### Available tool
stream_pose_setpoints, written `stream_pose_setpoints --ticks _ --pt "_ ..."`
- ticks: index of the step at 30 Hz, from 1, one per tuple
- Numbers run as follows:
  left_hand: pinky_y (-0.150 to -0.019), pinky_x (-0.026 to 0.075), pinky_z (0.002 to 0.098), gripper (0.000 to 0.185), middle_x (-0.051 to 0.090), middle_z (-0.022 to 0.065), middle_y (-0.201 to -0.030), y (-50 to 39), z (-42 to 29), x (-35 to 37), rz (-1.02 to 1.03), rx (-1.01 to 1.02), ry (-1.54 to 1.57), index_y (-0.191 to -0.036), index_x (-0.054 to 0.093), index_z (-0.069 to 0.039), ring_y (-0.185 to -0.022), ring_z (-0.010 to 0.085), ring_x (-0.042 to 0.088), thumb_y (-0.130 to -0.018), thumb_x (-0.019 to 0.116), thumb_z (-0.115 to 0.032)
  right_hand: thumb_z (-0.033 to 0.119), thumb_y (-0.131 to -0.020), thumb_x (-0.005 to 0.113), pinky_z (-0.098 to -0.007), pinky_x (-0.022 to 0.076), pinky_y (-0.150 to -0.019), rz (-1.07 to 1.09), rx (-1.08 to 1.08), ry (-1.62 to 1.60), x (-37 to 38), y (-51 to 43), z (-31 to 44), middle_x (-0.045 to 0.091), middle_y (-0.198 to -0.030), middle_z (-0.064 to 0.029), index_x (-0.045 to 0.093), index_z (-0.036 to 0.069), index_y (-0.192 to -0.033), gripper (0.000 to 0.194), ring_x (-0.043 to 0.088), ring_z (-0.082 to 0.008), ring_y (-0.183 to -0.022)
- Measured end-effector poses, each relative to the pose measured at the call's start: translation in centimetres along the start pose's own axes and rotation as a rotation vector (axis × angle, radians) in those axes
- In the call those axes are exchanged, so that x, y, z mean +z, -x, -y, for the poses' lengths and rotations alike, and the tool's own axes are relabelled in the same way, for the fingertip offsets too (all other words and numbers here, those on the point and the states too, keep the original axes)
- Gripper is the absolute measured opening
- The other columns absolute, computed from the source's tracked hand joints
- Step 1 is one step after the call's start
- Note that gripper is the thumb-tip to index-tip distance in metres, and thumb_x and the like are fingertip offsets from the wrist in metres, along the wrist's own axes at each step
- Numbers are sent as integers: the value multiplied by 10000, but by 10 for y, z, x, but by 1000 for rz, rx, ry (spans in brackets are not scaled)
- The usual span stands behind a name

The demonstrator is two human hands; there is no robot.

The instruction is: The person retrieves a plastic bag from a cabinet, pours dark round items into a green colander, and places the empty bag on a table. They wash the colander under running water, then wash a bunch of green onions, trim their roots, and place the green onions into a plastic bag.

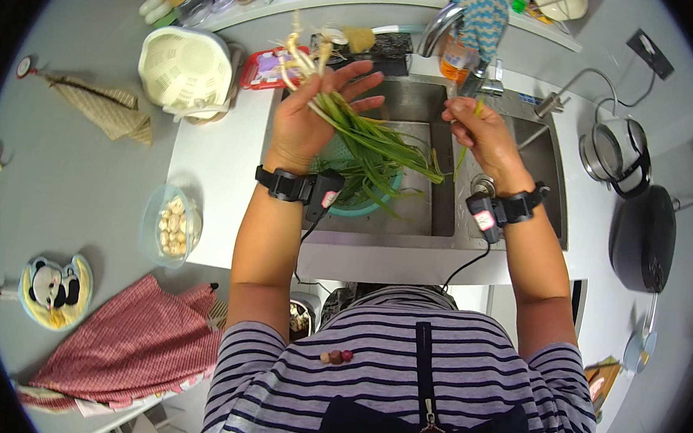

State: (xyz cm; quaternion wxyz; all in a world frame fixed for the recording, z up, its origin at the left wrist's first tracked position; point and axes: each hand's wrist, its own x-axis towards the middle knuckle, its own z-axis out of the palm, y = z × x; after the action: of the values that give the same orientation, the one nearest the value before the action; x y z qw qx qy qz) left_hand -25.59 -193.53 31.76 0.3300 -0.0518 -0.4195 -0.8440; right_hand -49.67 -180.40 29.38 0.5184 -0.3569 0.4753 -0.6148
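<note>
My left hand (312, 113) holds a bunch of long green stalks (377, 136), probably scallions or garlic greens, between thumb and palm with the other fingers spread. Their pale, rooty ends (301, 57) point up past the thumb, and the leaves droop to the right over the sink. My right hand (481, 132) pinches a thin yellow-green leaf (462, 158) above the sink's divider. Below the bunch, a teal basket (374, 209) with more green leaves in it sits in the left basin of the steel sink (437, 223), partly covered by my left wrist.
A chrome faucet (437, 28) draped with a blue patterned cloth (481, 19) rises behind the sink. To the left stand a pale green colander (184, 66) and a clear container of garlic-like bulbs (174, 227). A dark pan (644, 240) and a glass-and-steel pot (617, 152) are at the right.
</note>
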Motion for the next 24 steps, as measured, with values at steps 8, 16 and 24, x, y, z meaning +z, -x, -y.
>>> stream_pose_setpoints --ticks 8,16,24 --pt "-929 349 511 263 436 25 -807 73 -38 17 -55 230 -122 -765 425 -152 -792 211 473 -945 414 -344 217 -928 518 -167 358 -555 339 67 210 34 -22 -14 637 -914 -7 595 53 -1002 195 430 -34 -632" --pt "-753 409 408 286 455 29 -761 162 -72 68 -14 391 -162 -775 431 -148 -668 192 473 -953 385 -366 170 -921 487 -183 413 -607 663 22 167 131 -1 -19 633 -874 0 632 33 -1028 226 483 -35 -658" --pt "-770 414 417 313 448 32 -745 293 -69 125 -171 472 -296 -748 406 -137 -684 194 473 -944 405 -380 91 -849 614 -228 436 -684 1150 -200 419 258 95 -59 606 -882 -29 646 3 -966 150 532 -88 -738"
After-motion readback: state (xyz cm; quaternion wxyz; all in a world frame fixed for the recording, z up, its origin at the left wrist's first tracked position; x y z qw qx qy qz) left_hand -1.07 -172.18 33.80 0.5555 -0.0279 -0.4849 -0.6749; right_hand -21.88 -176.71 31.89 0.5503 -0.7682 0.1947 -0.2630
